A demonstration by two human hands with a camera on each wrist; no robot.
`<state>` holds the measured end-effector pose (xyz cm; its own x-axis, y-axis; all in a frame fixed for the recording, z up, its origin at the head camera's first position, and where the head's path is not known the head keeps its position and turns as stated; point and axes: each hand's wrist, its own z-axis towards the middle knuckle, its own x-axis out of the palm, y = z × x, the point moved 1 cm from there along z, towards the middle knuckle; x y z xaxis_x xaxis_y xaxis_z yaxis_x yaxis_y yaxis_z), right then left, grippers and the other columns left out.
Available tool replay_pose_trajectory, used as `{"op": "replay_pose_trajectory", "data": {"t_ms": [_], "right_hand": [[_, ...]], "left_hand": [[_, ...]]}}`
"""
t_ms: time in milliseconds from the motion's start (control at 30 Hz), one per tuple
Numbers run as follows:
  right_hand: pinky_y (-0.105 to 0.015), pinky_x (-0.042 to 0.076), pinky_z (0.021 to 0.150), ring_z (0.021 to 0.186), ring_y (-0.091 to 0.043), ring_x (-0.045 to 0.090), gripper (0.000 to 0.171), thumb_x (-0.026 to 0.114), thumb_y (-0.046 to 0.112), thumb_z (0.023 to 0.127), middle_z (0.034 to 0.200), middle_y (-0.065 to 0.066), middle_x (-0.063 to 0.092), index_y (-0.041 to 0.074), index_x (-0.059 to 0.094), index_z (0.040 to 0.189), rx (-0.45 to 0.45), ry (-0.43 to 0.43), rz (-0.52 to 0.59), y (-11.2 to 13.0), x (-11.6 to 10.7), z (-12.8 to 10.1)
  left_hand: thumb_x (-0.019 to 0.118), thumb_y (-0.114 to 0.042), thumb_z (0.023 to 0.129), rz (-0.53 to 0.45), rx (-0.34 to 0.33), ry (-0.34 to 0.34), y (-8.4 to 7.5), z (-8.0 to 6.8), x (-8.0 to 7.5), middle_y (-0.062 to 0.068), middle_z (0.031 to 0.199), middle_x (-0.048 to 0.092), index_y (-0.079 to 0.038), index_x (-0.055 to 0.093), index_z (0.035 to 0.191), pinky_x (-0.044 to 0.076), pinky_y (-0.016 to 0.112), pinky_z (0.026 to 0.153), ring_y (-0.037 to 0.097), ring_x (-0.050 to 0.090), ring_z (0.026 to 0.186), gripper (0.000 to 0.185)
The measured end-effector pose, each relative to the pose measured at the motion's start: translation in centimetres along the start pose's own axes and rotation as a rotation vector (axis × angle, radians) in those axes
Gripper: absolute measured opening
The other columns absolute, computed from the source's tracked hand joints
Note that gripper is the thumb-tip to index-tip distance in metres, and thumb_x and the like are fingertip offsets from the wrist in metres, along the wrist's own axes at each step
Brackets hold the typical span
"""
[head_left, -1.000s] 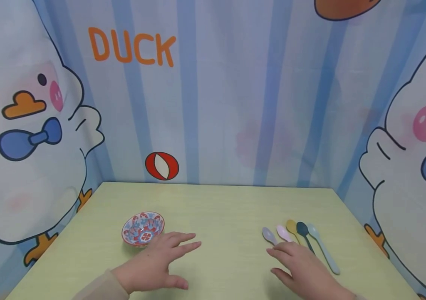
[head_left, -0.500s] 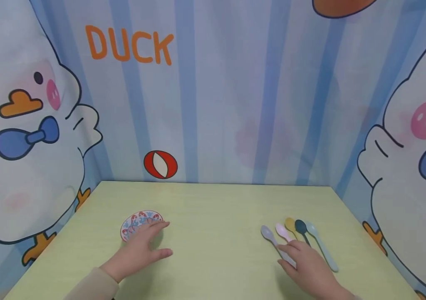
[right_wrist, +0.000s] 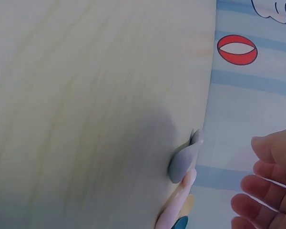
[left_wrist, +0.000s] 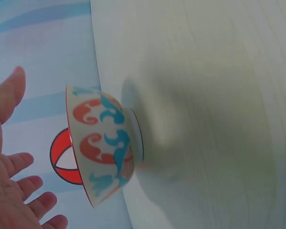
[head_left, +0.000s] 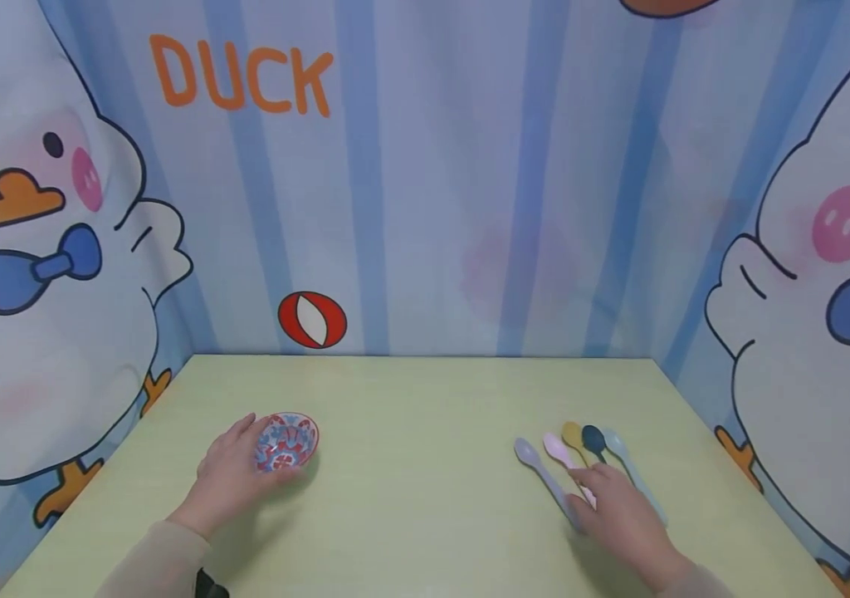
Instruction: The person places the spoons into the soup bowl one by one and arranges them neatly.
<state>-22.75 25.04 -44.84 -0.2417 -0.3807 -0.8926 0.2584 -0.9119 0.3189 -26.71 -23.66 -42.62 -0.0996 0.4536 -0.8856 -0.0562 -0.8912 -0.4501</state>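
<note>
A small bowl with a red and blue floral pattern stands upright on the table at the left. My left hand is at its near left side, thumb and fingers spread; in the left wrist view a gap shows between the fingers and the bowl. Several spoons lie fanned out at the right: lavender, pink, yellow, dark teal and light blue. Over their handles hovers my right hand, loosely bent, thumb apart, holding nothing; it hides part of several handles.
The pale yellow table ends at a blue striped curtain printed with ducks and a ball. Side panels of the curtain rise along both table edges. A small black object shows by the left sleeve.
My left hand has moved left, from over the bowl's near right side to its left side. The right hand has shifted slightly along the spoons. The view has tilted down a little.
</note>
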Motion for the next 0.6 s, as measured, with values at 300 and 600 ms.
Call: {"op": "replay_pose_trajectory", "data": {"t_ms": [300,600], "right_hand": [[-0.046,0.052,0.077,0.091,-0.027,0.062,0.033,0.071,0.017,0.084,0.102,-0.013,0.064,-0.002,0.068,0.111,0.106,0.105,0.036,-0.9,0.7,1.2],[-0.049,0.049,0.084,0.097,-0.033,0.062,0.034,0.068,0.019,0.085,0.102,-0.016,0.065,-0.006,0.067,0.109,0.146,0.131,0.077,-0.6,1.9,1.9]], "left_hand": [[0.077,-0.061,0.069,-0.027,-0.088,0.099,2.0,0.9,-0.1,0.038,0.148,0.013,0.013,0.019,0.145,0.029,0.072,0.097,0.059,0.019,0.13,0.122],[0.078,-0.062,0.067,-0.061,-0.104,0.164,2.8,1.5,0.1,0.04,0.148,0.012,0.015,0.01,0.146,0.026,0.069,0.101,0.059,0.018,0.13,0.13]]}}
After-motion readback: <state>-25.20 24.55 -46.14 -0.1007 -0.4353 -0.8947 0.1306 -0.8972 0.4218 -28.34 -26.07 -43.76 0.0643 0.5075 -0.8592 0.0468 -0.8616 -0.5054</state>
